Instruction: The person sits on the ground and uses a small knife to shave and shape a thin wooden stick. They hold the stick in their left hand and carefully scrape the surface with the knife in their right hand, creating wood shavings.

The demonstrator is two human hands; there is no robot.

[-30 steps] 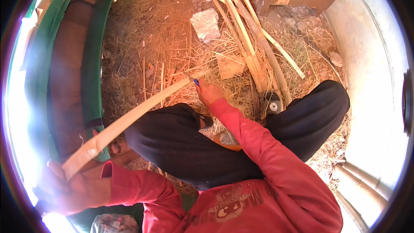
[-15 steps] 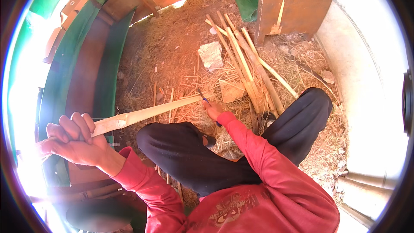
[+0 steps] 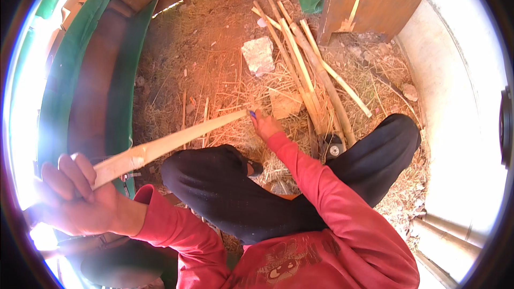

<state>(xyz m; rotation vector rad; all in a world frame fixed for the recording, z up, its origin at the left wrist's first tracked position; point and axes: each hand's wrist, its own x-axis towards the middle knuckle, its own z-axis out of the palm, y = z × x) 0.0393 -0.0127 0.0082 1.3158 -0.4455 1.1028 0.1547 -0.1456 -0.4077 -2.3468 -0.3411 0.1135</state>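
Observation:
A long, pale split bamboo strip [image 3: 171, 142] slants across in front of me, over my left knee. My left hand [image 3: 88, 200] is closed around its wide end at the left. At the strip's far, narrow end, my right hand [image 3: 266, 126] grips a small knife [image 3: 252, 114] with a blue handle. The knife lies against the strip there. Most of its handle is hidden by my fingers, and its blade is hard to make out.
Several bamboo poles and split pieces [image 3: 308, 67] lie beyond my right knee. A pale stone block [image 3: 258, 56] and a flat brownish piece [image 3: 285, 103] rest on the straw-covered ground. A green-covered bench [image 3: 120, 83] stands left; a wooden board [image 3: 369, 5] stands far right.
My left hand has come down and toward me, tilting the strip more steeply. The right hand stays at the far end, its knife turned so less of the blade shows.

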